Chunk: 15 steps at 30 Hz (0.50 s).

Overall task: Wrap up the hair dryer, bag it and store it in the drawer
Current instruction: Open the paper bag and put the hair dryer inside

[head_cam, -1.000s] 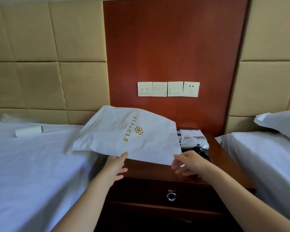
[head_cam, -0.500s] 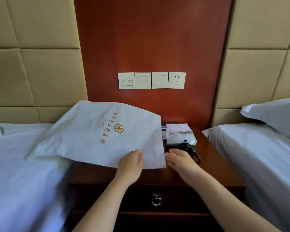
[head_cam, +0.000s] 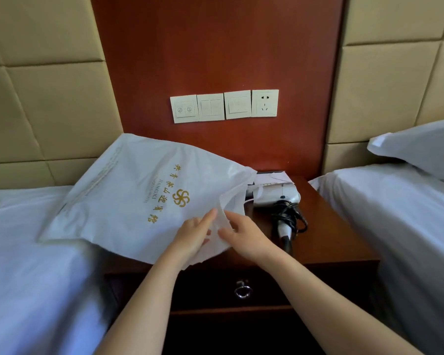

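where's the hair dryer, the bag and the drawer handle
hair dryer (head_cam: 273,195): head view, white body
bag (head_cam: 118,201): head view, plain face left of the print
drawer handle (head_cam: 242,291): head view, metal ring

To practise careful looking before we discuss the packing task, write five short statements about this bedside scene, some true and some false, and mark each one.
1. The left hand and right hand both pinch the edge of the white bag. True.
2. The hair dryer is already inside the bag. False: it lies on the nightstand, beside the bag.
3. The drawer stands open. False: it is shut, with its ring pull hanging at the front.
4. Nothing is plugged into the wall socket. True.
5. The cord lies bundled beside the dryer. True.
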### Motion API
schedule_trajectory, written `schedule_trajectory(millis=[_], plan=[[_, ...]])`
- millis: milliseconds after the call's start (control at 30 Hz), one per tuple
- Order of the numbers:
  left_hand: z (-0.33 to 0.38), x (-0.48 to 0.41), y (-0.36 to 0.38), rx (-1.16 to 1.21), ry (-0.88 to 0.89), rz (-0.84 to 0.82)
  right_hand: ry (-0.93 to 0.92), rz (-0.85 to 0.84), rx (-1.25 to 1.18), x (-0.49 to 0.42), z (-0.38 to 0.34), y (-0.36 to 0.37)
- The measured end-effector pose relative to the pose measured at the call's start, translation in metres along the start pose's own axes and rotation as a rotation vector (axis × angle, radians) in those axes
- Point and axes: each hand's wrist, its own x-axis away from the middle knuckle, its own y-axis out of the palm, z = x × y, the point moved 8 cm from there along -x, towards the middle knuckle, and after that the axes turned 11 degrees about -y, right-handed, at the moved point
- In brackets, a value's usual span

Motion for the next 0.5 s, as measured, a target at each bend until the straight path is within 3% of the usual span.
schedule_trajectory(millis=[100,233,333,400,500], plan=[[0.001,0.014,-0.007,0.046,0.028,-0.048,-0.073,-0.142,0.181,0.007,-0.015,0.012],[0.009,0.023,-0.030,0.035,0.118,0.113,-0.159,-0.327,0.255,0.019,-0.026,0.031],[0.016,0.025,-0.040,-0.228,0.165,0.190,-0.162,-0.424,0.240,0.029,-0.026,0.041],[0.018,0.025,-0.047,-0.367,0.172,0.274,-0.133,-0.381,0.145,0.028,-0.029,0.039],[0.019,0.025,-0.053,-0.390,0.145,0.298,-0.117,-0.090,0.225,0.012,-0.024,0.009]])
